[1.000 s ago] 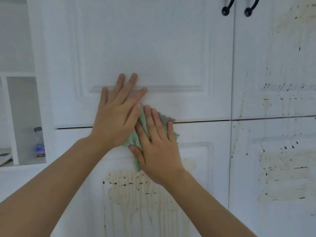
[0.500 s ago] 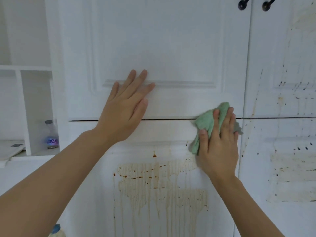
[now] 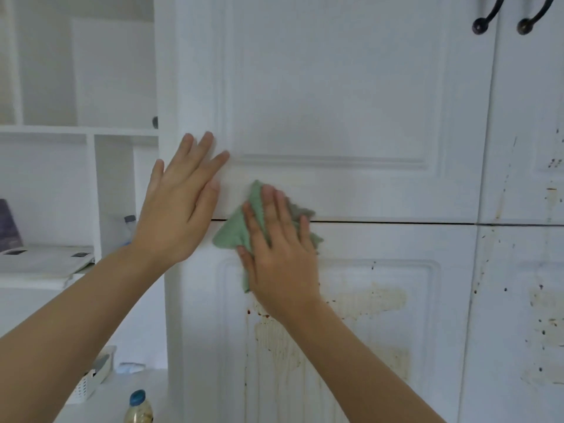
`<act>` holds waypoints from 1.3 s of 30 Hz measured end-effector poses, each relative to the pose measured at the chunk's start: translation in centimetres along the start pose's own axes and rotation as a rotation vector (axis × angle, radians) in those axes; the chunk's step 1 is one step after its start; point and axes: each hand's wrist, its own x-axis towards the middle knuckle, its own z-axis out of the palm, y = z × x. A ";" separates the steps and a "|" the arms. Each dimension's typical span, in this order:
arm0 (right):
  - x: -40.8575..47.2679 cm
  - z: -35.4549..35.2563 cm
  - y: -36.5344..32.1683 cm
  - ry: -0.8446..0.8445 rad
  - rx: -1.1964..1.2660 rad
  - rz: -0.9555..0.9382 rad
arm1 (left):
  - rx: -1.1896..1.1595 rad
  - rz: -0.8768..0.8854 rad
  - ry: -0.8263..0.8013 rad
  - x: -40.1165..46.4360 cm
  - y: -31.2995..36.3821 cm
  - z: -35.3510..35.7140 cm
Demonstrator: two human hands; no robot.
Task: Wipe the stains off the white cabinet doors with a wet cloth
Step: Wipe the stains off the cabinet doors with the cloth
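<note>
Along the door seam, right hand (image 3: 276, 251) presses green cloth (image 3: 235, 236) flat; left hand (image 3: 177, 209) braces open. Push firmly down across brown stains (image 3: 332, 334).

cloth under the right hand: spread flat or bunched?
Bunched. The green cloth shows folds and uneven corners under the right hand.

Green cloth (image 3: 236, 236) mostly hidden under right hand (image 3: 279, 257); black door handles (image 3: 485, 21) cropped by top edge; bottle (image 3: 139, 407) cropped at bottom edge.
</note>
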 end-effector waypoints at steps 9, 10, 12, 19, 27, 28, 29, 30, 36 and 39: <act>0.1 1.8 -4.5 -0.089 -0.005 -0.167 | 0.027 -0.065 -0.006 -2.6 -2.2 -2.2; -1.0 1.9 -4.3 -0.112 -0.022 -0.210 | 0.026 -0.065 -0.010 -2.8 -2.1 -1.9; -2.7 1.9 -3.1 -0.164 -0.069 -0.315 | 0.037 -0.037 -0.029 -3.2 -1.6 -1.1; -4.8 -0.7 5.0 -0.230 -0.099 -0.385 | -0.032 0.018 -0.037 -2.1 1.4 2.1; -10.5 -4.4 16.2 -0.286 -0.214 -0.190 | -0.041 0.043 -0.041 -1.5 4.3 5.3; -11.1 -4.7 16.9 -0.295 -0.216 -0.149 | -0.036 0.039 -0.040 -1.5 4.4 5.4; -11.6 -4.9 17.2 -0.298 -0.213 -0.109 | -0.031 0.038 -0.040 -1.5 4.4 5.4; -11.9 -4.9 17.1 -0.297 -0.205 -0.074 | -0.025 0.040 -0.043 -1.5 4.4 5.4; -10.7 -3.4 12.2 -0.286 -0.130 -0.024 | -0.007 0.043 -0.057 -1.5 4.5 5.2; -8.2 -1.8 7.3 -0.252 -0.069 -0.149 | -0.003 0.045 -0.061 -1.5 4.5 5.1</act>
